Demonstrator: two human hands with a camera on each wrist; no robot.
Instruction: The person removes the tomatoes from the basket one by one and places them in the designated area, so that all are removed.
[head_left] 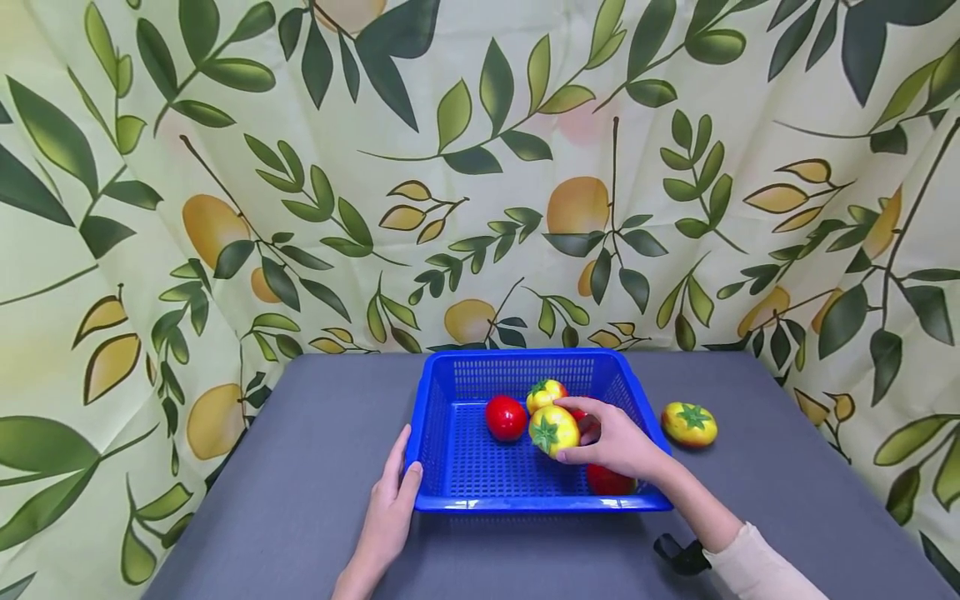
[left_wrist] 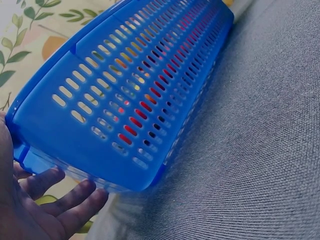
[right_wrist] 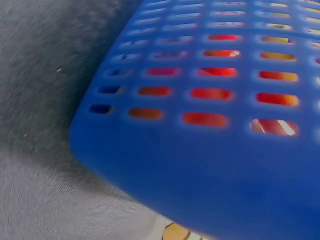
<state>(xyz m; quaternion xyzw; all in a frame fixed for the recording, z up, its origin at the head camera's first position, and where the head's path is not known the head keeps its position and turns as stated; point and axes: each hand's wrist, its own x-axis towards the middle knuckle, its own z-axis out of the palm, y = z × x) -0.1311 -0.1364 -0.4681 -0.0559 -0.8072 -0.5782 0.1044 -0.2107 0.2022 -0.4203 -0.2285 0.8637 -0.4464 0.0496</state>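
In the head view a blue plastic basket with slotted walls stands on the table. My right hand pinches a yellow toy tomato with a green star-shaped top, over the basket. Inside are a red round fruit, another yellow tomato and a second red fruit near the front right corner. More red shows behind my right fingers, mostly hidden. My left hand rests against the basket's left side, thumb at the rim. In the left wrist view, its loosely extended fingers touch the end wall.
To the right of the basket, a yellow and red tomato lies on the grey table. A black device sits at my right wrist. Leaf-patterned cloth hangs behind and at both sides.
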